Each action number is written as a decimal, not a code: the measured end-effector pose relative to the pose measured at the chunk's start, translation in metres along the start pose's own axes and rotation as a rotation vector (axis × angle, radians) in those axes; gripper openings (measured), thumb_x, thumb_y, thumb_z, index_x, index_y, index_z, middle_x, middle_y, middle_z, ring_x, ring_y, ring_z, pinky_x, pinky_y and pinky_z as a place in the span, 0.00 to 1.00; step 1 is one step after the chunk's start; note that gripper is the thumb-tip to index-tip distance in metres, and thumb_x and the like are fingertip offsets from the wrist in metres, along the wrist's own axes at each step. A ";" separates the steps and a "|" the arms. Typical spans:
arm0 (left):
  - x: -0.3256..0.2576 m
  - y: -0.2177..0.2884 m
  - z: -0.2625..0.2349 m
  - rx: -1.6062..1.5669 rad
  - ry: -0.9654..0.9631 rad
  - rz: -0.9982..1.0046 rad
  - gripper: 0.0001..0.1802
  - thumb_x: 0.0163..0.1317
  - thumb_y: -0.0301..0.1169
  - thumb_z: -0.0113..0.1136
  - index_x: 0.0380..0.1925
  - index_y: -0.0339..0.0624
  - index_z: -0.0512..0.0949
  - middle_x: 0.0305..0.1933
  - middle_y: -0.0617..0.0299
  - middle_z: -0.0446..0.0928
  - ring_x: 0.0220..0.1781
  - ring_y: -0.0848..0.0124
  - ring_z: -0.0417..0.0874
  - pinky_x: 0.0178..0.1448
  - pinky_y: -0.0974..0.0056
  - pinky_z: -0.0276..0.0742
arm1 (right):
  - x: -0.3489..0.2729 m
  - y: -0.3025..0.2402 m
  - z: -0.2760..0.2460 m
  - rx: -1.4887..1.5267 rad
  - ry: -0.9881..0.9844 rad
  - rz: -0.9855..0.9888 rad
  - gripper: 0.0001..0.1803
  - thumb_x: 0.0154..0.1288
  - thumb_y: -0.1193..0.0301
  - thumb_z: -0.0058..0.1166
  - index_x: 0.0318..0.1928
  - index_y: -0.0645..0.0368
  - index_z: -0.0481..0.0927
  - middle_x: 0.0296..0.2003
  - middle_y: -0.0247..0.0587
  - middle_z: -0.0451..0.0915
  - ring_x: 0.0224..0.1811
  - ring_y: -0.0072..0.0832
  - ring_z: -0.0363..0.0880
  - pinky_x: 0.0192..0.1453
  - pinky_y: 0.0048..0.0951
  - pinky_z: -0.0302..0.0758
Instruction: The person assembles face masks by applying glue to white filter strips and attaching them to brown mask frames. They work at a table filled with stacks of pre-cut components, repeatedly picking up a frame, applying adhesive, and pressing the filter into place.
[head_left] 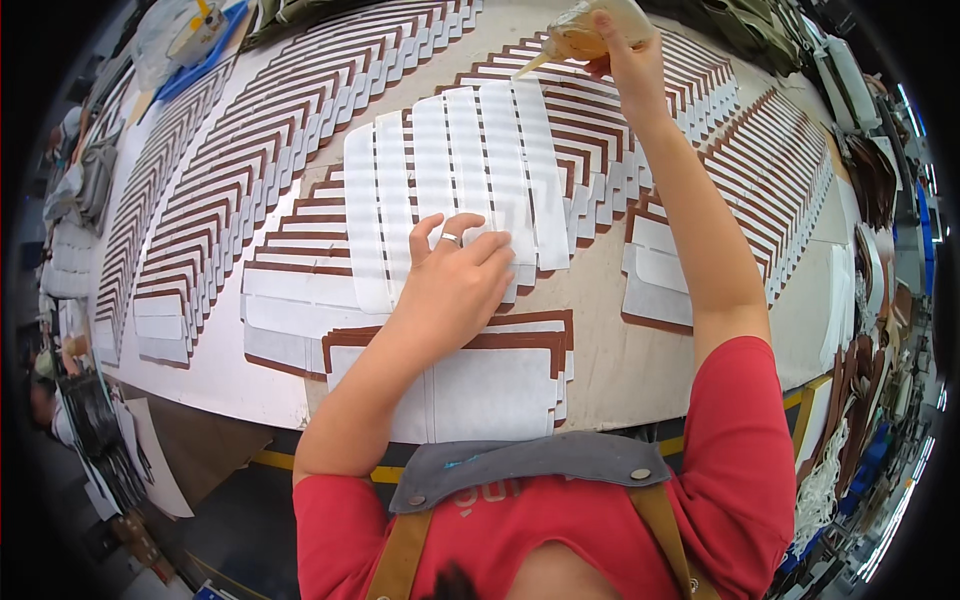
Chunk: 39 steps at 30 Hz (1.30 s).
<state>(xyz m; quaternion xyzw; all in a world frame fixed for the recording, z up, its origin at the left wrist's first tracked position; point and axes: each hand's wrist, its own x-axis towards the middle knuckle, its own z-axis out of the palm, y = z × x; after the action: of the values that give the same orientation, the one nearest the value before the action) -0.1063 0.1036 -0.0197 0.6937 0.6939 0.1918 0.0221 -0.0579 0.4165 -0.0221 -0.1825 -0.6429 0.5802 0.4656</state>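
- A slip of the white strips (450,190) is judged the nearest risk: they lie side by side with only narrow gaps, and only their near ends are pinned, so a nudge could close or skew a gap.
- The left hand (455,285) is laid flat, palm down, on the lower ends of those strips; the fingers are spread and nothing is grasped (a ring is seen on one finger). Its forearm comes in from the lower edge.
- The overlapped rows of brown-edged white pieces (250,170), fanned out on the table (600,370) around the strips, could be smeared if anything dripped from the nozzle in passing.
- The squeeze bottle (590,30) is held at the far edge of the table, nozzle pointing left and down over a row of pieces just beyond the strips' far ends.
- The right hand (625,55) is closed around the bottle, arm stretched almost straight; at such reach the nozzle is judged harder to steady, and an uneven squeeze could overshoot.
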 end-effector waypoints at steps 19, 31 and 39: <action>0.000 0.002 -0.001 0.034 0.020 0.011 0.07 0.57 0.29 0.57 0.35 0.44 0.79 0.47 0.69 0.76 0.59 0.64 0.69 0.66 0.51 0.46 | -0.072 -0.039 -0.022 -0.086 -0.139 0.245 0.29 0.57 0.54 0.62 0.46 0.64 0.68 0.27 0.39 0.76 0.16 0.19 0.72 0.16 0.19 0.67; 0.001 0.002 -0.003 0.015 0.007 0.012 0.06 0.57 0.28 0.57 0.36 0.45 0.78 0.47 0.70 0.76 0.58 0.64 0.69 0.65 0.51 0.48 | -0.144 -0.080 -0.025 -0.257 -0.392 -0.297 0.41 0.48 0.57 0.71 0.56 0.62 0.64 0.45 0.40 0.75 0.45 0.26 0.77 0.45 0.27 0.76; 0.000 0.000 0.000 -0.007 0.021 0.014 0.06 0.57 0.28 0.57 0.36 0.45 0.78 0.47 0.69 0.76 0.58 0.64 0.69 0.65 0.50 0.48 | -0.146 -0.096 -0.041 -0.352 -0.432 -0.308 0.44 0.44 0.58 0.74 0.56 0.64 0.64 0.46 0.39 0.74 0.48 0.28 0.75 0.52 0.29 0.72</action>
<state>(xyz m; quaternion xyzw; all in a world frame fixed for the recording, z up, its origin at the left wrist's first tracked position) -0.1062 0.1038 -0.0199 0.6964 0.6886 0.2017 0.0158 0.0772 0.3019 0.0054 -0.0333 -0.8375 0.4081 0.3618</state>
